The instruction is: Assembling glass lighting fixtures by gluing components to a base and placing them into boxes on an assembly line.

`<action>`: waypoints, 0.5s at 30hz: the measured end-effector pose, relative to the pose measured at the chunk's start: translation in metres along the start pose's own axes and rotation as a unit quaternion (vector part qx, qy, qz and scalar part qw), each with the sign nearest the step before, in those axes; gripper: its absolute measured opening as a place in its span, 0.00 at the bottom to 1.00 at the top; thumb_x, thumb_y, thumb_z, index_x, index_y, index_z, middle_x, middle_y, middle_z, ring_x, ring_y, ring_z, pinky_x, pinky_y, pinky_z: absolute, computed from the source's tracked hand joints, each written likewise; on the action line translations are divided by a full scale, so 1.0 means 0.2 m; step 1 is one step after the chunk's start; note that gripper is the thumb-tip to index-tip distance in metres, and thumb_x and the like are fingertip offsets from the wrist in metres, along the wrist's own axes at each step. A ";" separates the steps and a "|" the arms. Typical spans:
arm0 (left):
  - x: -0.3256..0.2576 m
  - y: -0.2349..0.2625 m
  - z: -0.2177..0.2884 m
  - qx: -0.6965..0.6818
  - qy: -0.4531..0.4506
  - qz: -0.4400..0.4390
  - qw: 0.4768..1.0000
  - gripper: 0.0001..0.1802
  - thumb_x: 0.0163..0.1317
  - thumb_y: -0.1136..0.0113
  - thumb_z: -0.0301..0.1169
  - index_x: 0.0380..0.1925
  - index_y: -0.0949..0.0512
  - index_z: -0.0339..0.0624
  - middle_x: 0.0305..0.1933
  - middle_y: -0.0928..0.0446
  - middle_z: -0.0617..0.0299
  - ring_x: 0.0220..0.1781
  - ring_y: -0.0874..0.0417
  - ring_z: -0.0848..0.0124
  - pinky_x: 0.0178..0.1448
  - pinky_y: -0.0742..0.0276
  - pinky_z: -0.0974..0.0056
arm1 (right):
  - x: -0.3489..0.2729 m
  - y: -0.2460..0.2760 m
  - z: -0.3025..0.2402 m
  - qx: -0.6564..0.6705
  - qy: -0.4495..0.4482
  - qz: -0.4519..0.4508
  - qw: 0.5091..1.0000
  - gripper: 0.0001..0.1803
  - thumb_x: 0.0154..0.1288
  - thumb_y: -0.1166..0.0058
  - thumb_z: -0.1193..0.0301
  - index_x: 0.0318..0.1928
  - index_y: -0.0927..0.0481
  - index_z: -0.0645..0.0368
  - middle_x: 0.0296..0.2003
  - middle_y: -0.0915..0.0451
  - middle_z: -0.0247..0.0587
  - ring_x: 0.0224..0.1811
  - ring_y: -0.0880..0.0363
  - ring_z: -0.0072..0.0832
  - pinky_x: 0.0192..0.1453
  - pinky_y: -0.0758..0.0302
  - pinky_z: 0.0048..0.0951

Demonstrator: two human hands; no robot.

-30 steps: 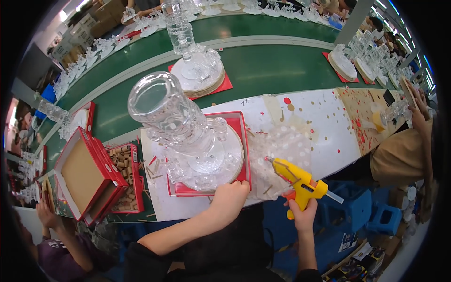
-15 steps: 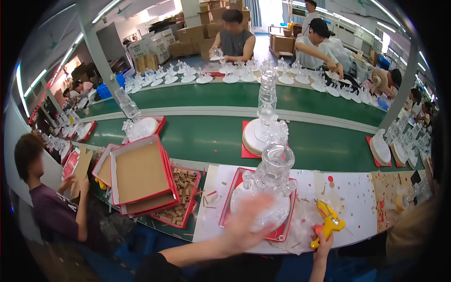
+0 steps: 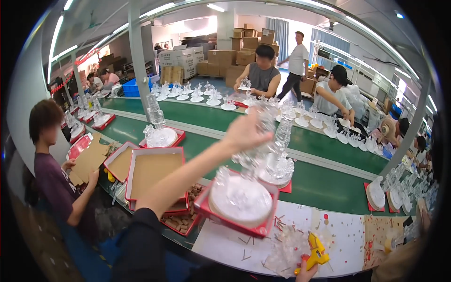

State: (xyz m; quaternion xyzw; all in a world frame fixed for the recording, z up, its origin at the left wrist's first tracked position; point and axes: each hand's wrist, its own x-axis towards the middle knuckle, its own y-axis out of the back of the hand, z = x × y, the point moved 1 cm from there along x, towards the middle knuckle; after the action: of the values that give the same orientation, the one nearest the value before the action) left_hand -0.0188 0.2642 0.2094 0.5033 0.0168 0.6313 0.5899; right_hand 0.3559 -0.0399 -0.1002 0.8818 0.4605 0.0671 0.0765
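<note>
Lifting glass ornament (image 3: pixel 263 141) on red tray (image 3: pixel 235 221), left hand (image 3: pixel 246 131) grip at top

Bright overhead tube lighting, window glare behind, motion-blurred raised hand (image 3: pixel 244 133), strong fisheye bending.

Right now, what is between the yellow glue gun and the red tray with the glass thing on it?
In the head view, crumpled clear plastic wrap and scattered small sticks lie on the white table sheet between the yellow glue gun and the red tray.
</note>
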 end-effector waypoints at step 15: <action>0.04 0.15 -1.14 0.025 0.109 0.066 0.992 0.37 0.43 0.28 0.38 0.53 0.29 0.34 0.50 0.19 0.45 0.53 0.17 0.53 0.58 0.23 0.57 | -0.01 -0.03 -0.03 0.050 -0.027 -0.018 0.998 0.21 0.64 0.36 0.70 0.56 0.24 0.60 0.38 0.18 0.37 0.28 0.22 0.20 0.28 0.24 0.22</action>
State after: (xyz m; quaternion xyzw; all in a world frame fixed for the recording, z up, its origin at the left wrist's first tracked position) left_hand -0.1881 0.3913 0.1203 0.4458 0.0631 0.7196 0.5287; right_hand 0.3501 -0.0378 -0.0961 0.8775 0.4770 0.0182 0.0458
